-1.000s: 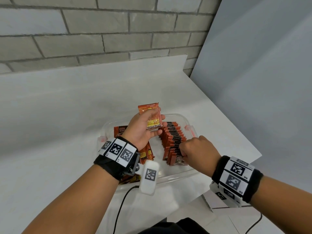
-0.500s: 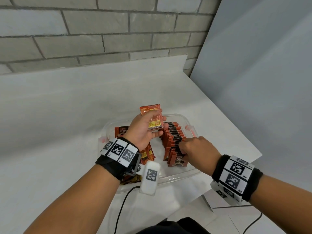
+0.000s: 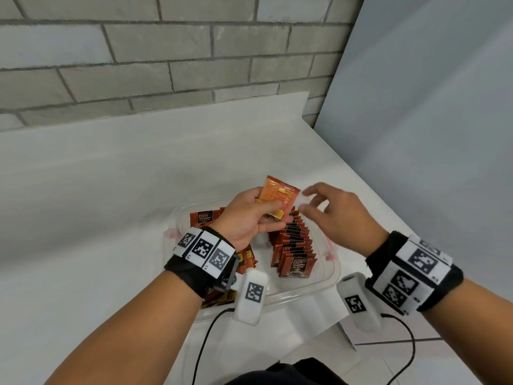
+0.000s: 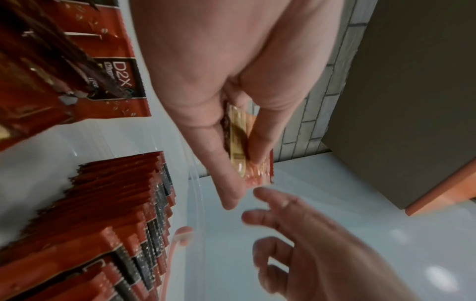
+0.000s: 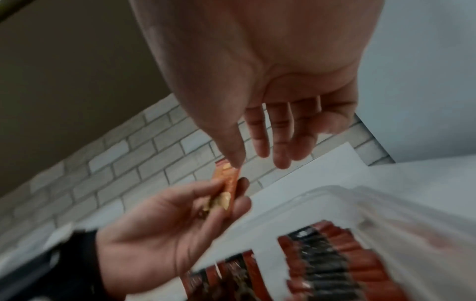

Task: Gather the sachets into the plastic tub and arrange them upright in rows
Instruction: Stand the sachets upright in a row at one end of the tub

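Note:
A clear plastic tub (image 3: pixel 311 291) sits on the white table in front of me. Inside it a row of orange-and-black sachets (image 3: pixel 295 245) stands upright on the right side, and more sachets (image 3: pixel 202 218) lean or lie on the left, partly hidden by my wrist. My left hand (image 3: pixel 249 220) holds a small stack of orange sachets (image 3: pixel 277 198) above the tub, thumb on top; the stack (image 4: pixel 239 154) shows edge-on in the left wrist view. My right hand (image 3: pixel 327 209) hovers just right of that stack with fingers spread, holding nothing; its fingers (image 5: pixel 280 140) are straight.
The white table (image 3: pixel 97 218) runs left and back to a grey brick wall (image 3: pixel 166 51). A grey panel (image 3: pixel 430 134) closes off the right side. The table's front right corner (image 3: pixel 347 323) lies just past the tub, with tiled floor below. A cable (image 3: pixel 205 340) hangs from my left wrist.
My right hand has left the upright row in the tub, risen and opened beside the stack in my left hand. The left hand has tilted its stack toward the right.

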A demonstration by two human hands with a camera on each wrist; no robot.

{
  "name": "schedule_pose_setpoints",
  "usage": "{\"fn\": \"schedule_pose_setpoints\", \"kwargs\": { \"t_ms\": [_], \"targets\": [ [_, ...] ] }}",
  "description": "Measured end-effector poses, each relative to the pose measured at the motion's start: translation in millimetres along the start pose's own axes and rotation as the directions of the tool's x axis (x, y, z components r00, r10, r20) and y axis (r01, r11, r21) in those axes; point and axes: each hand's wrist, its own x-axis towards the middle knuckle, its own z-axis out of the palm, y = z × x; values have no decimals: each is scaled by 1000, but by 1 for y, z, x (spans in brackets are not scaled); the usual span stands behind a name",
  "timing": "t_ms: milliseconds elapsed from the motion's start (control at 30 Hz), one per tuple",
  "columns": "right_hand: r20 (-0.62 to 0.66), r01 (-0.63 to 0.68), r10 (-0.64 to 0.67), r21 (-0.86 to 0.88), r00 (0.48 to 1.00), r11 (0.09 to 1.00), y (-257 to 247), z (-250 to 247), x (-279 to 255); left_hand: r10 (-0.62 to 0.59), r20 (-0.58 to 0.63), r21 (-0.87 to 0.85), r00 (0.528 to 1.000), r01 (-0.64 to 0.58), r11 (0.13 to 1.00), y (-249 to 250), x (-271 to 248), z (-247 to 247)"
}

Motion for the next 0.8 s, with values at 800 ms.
{"fn": "schedule_pose_setpoints", "kwargs": {
  "t_ms": [800],
  "targets": [
    [-53, 1, 6, 115, 999, 993, -3, 1, 5, -1, -77, -98, 997, -7, 995, 14, 6, 11]
  ]
}}
